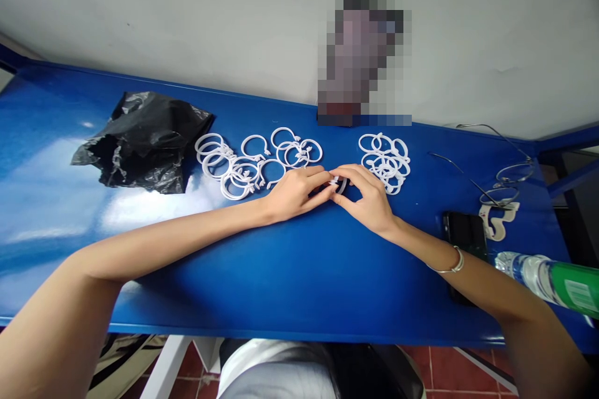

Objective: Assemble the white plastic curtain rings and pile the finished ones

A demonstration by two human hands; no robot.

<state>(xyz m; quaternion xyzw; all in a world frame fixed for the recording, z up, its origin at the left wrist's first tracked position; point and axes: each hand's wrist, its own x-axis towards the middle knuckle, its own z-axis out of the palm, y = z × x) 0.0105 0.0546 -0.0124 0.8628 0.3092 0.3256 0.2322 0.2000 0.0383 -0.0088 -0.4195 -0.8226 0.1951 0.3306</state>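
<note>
Near the middle of the blue table, my left hand [296, 192] and my right hand [369, 201] meet fingertip to fingertip. Between them they pinch one white plastic ring [344, 186]; a small white end piece shows at the fingers, and much of the ring is covered. Beside and behind my left hand lies a loose spread of white rings [248, 179], some with visible gaps and small knobbed ends. A tighter heap of similar white rings [386, 165] sits just behind my right hand.
A crumpled black plastic bag [150, 137] lies open at the left. On the right are eyeglasses [510, 184], a white curved piece [498, 219], a black phone [465, 230] partly under my right forearm, and a bottle with a green label [573, 287]. A pale wall [210, 25] stands behind the table [299, 280].
</note>
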